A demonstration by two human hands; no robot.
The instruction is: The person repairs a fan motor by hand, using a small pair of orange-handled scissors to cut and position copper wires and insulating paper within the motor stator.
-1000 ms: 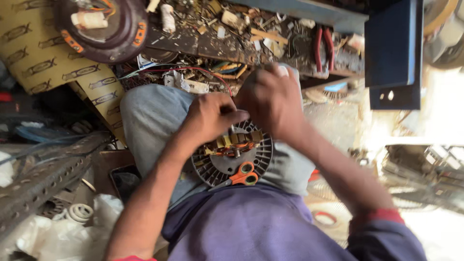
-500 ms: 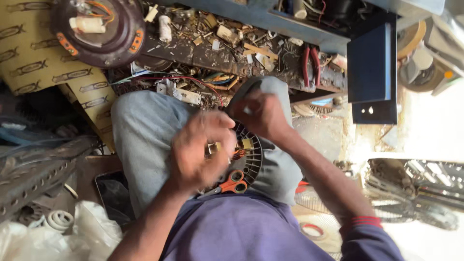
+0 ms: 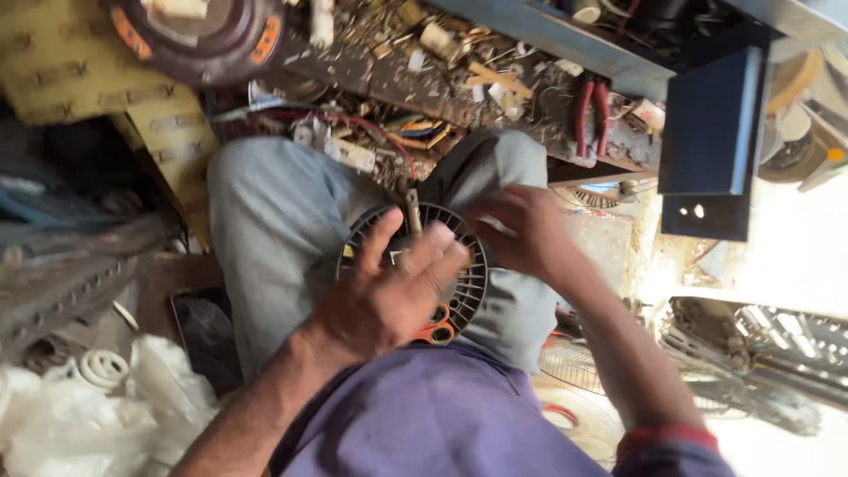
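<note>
Round black vented motor housing [image 3: 464,291]: rests on the seated person's lap. Left hand [image 3: 389,296]: fingers spread wide, flat over its centre, hiding the inside. Right hand [image 3: 521,234]: grip at the rim, closure unclear. Orange-handled scissors [image 3: 435,332]: mostly covered.

Littered workbench [image 3: 495,84] blocks ahead (red pliers [image 3: 590,119] dangling); right side open.

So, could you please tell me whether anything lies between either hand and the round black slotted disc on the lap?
Nothing visible does. The left hand lies spread on the disc, and the right hand touches its right edge. Orange-handled scissors rest at its lower rim.
</note>
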